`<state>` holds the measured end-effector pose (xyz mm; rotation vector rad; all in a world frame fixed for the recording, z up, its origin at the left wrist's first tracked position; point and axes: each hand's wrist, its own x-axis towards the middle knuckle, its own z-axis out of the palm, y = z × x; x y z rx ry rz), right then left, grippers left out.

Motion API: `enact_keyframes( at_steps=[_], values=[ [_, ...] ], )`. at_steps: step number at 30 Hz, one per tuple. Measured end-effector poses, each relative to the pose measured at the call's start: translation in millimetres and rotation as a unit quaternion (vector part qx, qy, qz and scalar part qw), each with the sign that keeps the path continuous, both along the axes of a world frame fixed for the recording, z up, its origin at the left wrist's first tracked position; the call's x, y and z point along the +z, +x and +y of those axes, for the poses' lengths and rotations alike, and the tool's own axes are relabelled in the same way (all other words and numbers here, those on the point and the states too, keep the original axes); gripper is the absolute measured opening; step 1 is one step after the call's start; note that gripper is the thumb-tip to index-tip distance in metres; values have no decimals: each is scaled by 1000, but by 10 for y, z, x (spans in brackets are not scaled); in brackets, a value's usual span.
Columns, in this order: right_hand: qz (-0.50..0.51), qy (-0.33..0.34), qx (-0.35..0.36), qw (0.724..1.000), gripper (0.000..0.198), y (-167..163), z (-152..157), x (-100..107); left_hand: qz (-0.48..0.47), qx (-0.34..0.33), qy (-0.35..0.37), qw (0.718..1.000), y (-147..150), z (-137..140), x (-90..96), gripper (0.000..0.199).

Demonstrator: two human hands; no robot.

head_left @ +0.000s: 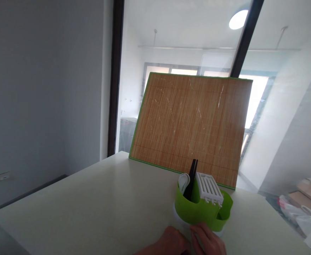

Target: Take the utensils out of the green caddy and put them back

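A green utensil holder (199, 209) on a white base stands on the table, just beyond my hands. White spoons (183, 182) and black chopsticks or tong-like sticks (192, 179) stick up from its left compartment. A white slotted piece (210, 188) sits across its middle. My left hand (173, 241) is curled closed in front of the holder, its fingertips hidden. Beside it, my right hand (208, 240) has bent fingers drawn together close to the holder's base. Whatever lies between the fingers, if anything, cannot be made out.
Behind the holder a bamboo mat (192, 124) with a green border leans against the glass partition (182, 39). The white table (105, 209) reaches left toward a grey wall (44, 88). Cardboard boxes (309, 196) and plastic wrapping lie low at the right.
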<state>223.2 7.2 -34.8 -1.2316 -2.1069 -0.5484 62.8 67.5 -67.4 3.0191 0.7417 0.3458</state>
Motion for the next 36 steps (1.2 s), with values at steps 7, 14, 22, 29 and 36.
enact_keyframes(
  at_steps=[7, 14, 22, 29, 36],
  values=[
    [-27, 64, -122, 990, 35, -221, 101, 477, -11, 3, 14, 1000, 35, 33, -71, 22],
    [-52, 110, -167, 978, 36, -417, 166, 563, 35, 33, 11, 999, 97, 51, -77, 18],
    [-152, 65, -255, 953, 27, -407, 348, 535, 27, 33, 2, 999, 71, 13, -8, 19],
    [-165, 20, -308, 937, 20, -320, 293, 724, 4, -6, 1, 1000, 38, 53, -68, 22],
    [-148, -43, -325, 933, 25, 103, 256, 813, -44, -45, -1, 998, 13, 137, -256, 27]
  ],
)
